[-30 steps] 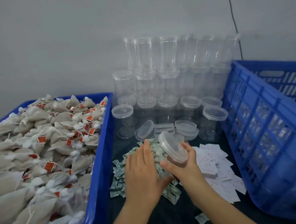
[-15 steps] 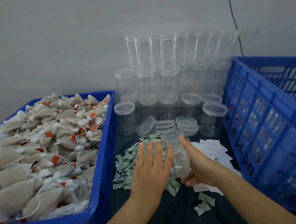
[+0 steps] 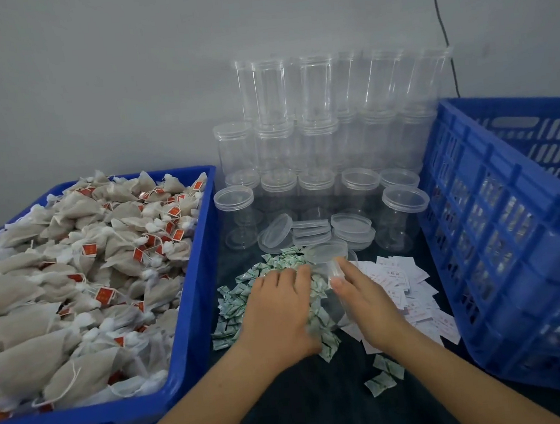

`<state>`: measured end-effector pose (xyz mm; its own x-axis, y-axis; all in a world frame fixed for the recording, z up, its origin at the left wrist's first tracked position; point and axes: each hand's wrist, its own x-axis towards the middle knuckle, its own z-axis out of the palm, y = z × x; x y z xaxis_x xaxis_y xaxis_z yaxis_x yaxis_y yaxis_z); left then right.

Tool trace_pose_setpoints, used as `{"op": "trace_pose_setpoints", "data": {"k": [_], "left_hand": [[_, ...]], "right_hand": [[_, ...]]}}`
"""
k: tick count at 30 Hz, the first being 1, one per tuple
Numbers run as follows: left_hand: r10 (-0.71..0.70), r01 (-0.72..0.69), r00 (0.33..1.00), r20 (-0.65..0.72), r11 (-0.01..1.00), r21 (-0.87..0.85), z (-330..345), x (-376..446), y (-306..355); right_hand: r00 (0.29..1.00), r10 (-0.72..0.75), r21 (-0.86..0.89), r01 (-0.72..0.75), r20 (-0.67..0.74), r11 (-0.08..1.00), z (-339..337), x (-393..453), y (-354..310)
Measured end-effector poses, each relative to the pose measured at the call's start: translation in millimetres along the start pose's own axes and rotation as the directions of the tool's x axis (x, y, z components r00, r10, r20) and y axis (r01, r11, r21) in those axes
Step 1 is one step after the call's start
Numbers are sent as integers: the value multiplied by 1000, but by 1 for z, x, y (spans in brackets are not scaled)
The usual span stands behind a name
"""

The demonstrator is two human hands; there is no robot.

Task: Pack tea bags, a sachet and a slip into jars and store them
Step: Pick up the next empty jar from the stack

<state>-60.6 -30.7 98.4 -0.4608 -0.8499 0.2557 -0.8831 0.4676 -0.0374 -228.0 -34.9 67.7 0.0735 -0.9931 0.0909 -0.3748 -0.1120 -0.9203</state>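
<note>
Clear jar steadied over the sachet heap

Clear plastic is what the right hand works with: it rests against the side of an open jar standing on the desk, fingers mostly extended along the wall, thumb toward the near side. Whether they wrap fully round it I cannot tell, since the plastic is see-through and blurred; it looks like steadying contact, not a firm grip. The left hand lies flat and open, palm down, on the heap of green-and-white sachets, probably feeling for one to drop into the jar, which stands at the heap's far right edge, close for that reason.

Just right of the jar, partly under the right wrist, spreads a scatter of white slips, so both small inserts sit within reach. Two stray sachets lie nearer the body on the dark desk. Beyond the hands is a low stack of loose lids, and behind that the stacked empty jars, stood against the wall as stock.

Left of everything, a blue tray is piled with tea bags, their red tags showing. On the right stands a tall blue crate, likely the store for finished jars. Judging by the jar, which looks empty, filling has barely begun
</note>
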Motion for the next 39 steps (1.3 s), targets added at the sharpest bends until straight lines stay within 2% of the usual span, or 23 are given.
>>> {"op": "trace_pose_setpoints", "data": {"k": [3,6,10,12,14,16,17,18,20,21,22,23,24,25,28,30,33,36,39], "left_hand": [[-7,45,985,173,976,-214,-9,2,-10],[49,67,964,262,907,-416,-23,1,-18],[127,-12,958,257,912,-409,-35,-4,-23],[167,-22,934,316,909,-417,-40,-3,-31],[196,-8,903,384,898,-439,-44,-1,-39],[198,15,886,419,891,-453,-45,0,-43],[183,28,889,420,893,-448,-44,-1,-43],[158,36,903,400,899,-437,-41,-2,-42],[83,16,962,260,934,-357,-36,-9,-37],[47,-9,989,137,964,-265,-32,-13,-32],[20,-18,1000,11,987,-160,-28,-17,-27],[-3,-3,996,-94,998,-68,-26,-22,-20],[-22,19,982,-186,1000,-14,-24,-27,-13],[-21,29,963,-270,999,27,-20,-30,-7],[81,10,868,-490,983,182,-9,-34,2],[137,-15,833,-536,974,224,-4,-36,3],[138,-5,830,-540,971,239,4,-40,4],[115,21,810,-575,975,223,12,-41,2],[0,41,873,-488,996,73,17,-41,1]], "right_hand": [[974,-191,-120,205,120,971,-15,-3,0],[930,-250,-118,289,268,950,-29,-3,-2],[863,-289,-83,352,414,932,-43,-7,-4],[830,-332,-150,436,448,888,-46,-10,-4],[769,-488,-291,619,414,729,-44,-11,-6],[632,-654,-421,771,416,478,-41,-9,-4],[613,-650,-441,785,449,435,-40,-8,-2],[656,-583,-448,754,478,481,-41,-8,-2],[825,-354,-383,529,440,757,-42,-9,-7],[899,-236,-263,344,368,901,-42,-9,-11],[957,-105,-116,140,271,983,-42,-7,-16],[978,64,35,-72,201,997,-44,-3,-21],[954,219,162,-253,203,954,-47,2,-25],[906,333,244,-396,262,885,-50,6,-28],[724,475,238,-642,501,728,-51,7,-35],[662,489,184,-681,568,709,-47,3,-36],[669,472,132,-645,574,753,-40,0,-37],[776,393,171,-530,494,831,-34,-2,-35],[882,235,-2,-256,409,967,-35,-3,-34]]}}
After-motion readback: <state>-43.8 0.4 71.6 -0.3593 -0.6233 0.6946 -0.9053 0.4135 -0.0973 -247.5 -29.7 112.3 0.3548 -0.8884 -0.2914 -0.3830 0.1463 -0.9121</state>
